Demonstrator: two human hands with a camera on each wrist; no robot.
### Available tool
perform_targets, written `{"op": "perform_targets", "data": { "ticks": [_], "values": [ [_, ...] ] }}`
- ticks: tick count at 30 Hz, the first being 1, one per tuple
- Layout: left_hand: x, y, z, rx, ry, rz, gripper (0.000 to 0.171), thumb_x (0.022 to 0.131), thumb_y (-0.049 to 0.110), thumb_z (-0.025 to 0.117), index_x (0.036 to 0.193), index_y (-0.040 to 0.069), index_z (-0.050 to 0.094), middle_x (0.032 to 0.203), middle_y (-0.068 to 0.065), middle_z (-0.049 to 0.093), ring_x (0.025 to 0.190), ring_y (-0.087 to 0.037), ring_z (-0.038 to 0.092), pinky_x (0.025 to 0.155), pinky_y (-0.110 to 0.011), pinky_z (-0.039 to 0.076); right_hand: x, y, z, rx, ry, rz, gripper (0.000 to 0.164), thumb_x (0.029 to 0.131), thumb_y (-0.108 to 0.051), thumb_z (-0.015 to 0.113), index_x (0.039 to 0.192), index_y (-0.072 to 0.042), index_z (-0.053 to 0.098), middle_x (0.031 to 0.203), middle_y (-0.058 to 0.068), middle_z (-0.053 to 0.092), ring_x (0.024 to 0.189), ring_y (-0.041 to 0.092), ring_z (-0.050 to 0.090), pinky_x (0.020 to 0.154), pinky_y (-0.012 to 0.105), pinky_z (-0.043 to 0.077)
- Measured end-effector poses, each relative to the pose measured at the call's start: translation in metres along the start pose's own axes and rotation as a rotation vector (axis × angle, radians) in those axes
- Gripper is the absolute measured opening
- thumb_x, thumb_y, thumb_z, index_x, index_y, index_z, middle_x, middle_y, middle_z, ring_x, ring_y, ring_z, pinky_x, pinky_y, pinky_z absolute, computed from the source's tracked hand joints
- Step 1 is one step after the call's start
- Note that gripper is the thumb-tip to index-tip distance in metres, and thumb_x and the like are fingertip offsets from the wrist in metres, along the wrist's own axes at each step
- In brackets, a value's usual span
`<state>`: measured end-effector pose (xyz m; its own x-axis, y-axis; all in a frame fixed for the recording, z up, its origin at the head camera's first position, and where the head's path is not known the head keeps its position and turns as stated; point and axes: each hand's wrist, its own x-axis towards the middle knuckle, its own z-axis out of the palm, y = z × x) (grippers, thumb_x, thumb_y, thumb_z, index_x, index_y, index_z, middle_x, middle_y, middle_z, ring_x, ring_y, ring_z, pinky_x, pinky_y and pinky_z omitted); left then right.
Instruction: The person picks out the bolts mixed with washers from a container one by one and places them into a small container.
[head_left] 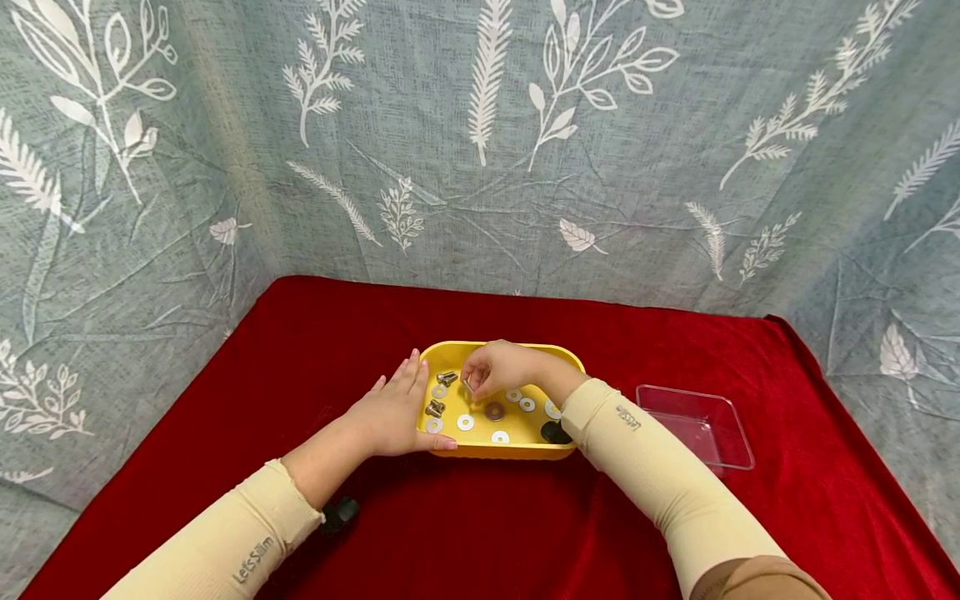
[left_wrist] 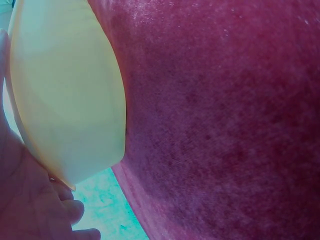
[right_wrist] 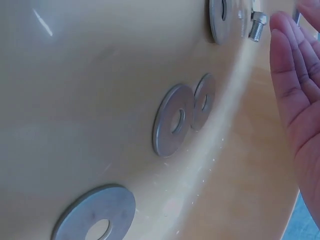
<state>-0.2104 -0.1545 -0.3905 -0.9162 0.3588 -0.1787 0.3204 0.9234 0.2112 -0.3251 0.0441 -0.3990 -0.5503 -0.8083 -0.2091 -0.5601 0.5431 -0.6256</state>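
In the head view a yellow tray (head_left: 495, 452) holds several flat washers (head_left: 465, 422) and small bolts (head_left: 435, 408). My left hand (head_left: 393, 412) rests along the tray's left end, its fingers straight and its thumb on the front rim. In the left wrist view, that palm lies against the tray's outer wall (left_wrist: 70, 90). My right hand (head_left: 498, 369) reaches into the tray and pinches a thin silver washer (head_left: 468, 386), seen edge-on between thumb and fingertips. The right wrist view shows a bolt (right_wrist: 257, 26) near the fingertips and washers (right_wrist: 172, 120) lying on the tray floor.
A clear plastic box (head_left: 701, 429) stands to the right of the tray on the red cloth (head_left: 480, 517). One washer (head_left: 493, 412) looks brownish. A black object (head_left: 341, 515) sits beside the left wrist. The patterned curtain (head_left: 450, 167) hangs behind the table.
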Motion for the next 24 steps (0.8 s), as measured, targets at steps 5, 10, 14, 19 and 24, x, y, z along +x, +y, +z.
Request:
{"op": "perform_targets", "data": {
  "ticks": [5, 10, 14, 19, 24],
  "values": [
    [0.000, 0.000, 0.000, -0.002, 0.003, -0.002, 0.120, 0.069, 0.075, 0.054, 0.144, -0.006, 0.007, 0.150, -0.023, -0.003, 0.139, -0.032, 0.005, 0.106, -0.055, 0.017, -0.001, -0.003, -0.003, 0.002, 0.013, -0.003, 0.024, 0.077, -0.010, 0.073, 0.099, -0.004, 0.066, 0.080, -0.003, 0.065, 0.074, 0.008, 0.060, 0.067, 0.020, 0.049],
    [0.001, -0.001, 0.000, 0.000, 0.004, 0.000, 0.120, 0.069, 0.075, 0.054, 0.144, -0.006, 0.007, 0.150, -0.023, -0.003, 0.139, -0.032, 0.005, 0.106, -0.055, 0.017, -0.001, -0.003, -0.006, 0.004, 0.017, -0.009, 0.025, 0.078, -0.010, 0.073, 0.101, -0.003, 0.065, 0.080, -0.003, 0.065, 0.075, 0.008, 0.060, 0.068, 0.020, 0.049],
    [0.001, 0.000, 0.000, -0.004, 0.004, 0.000, 0.121, 0.068, 0.076, 0.053, 0.144, -0.006, 0.006, 0.150, -0.023, -0.004, 0.139, -0.032, 0.005, 0.106, -0.055, 0.017, -0.001, -0.003, -0.009, 0.030, 0.019, -0.013, 0.027, 0.078, -0.010, 0.073, 0.103, -0.002, 0.064, 0.081, -0.003, 0.065, 0.076, 0.008, 0.060, 0.069, 0.020, 0.049],
    [0.001, -0.001, 0.000, -0.013, 0.006, -0.001, 0.121, 0.068, 0.076, 0.054, 0.144, -0.006, 0.007, 0.150, -0.023, -0.003, 0.139, -0.032, 0.006, 0.106, -0.055, 0.017, -0.004, -0.004, -0.014, 0.087, 0.030, -0.010, 0.030, 0.077, -0.008, 0.072, 0.105, 0.001, 0.063, 0.082, -0.001, 0.065, 0.078, 0.009, 0.062, 0.071, 0.021, 0.050],
    [0.001, -0.001, 0.000, -0.021, 0.002, -0.006, 0.120, 0.069, 0.074, 0.056, 0.144, -0.006, 0.007, 0.150, -0.022, -0.003, 0.139, -0.031, 0.005, 0.106, -0.055, 0.016, -0.008, -0.005, -0.022, 0.099, 0.051, -0.009, 0.032, 0.078, -0.008, 0.072, 0.107, 0.001, 0.063, 0.084, -0.001, 0.066, 0.080, 0.009, 0.063, 0.073, 0.022, 0.050]
  ]
}}
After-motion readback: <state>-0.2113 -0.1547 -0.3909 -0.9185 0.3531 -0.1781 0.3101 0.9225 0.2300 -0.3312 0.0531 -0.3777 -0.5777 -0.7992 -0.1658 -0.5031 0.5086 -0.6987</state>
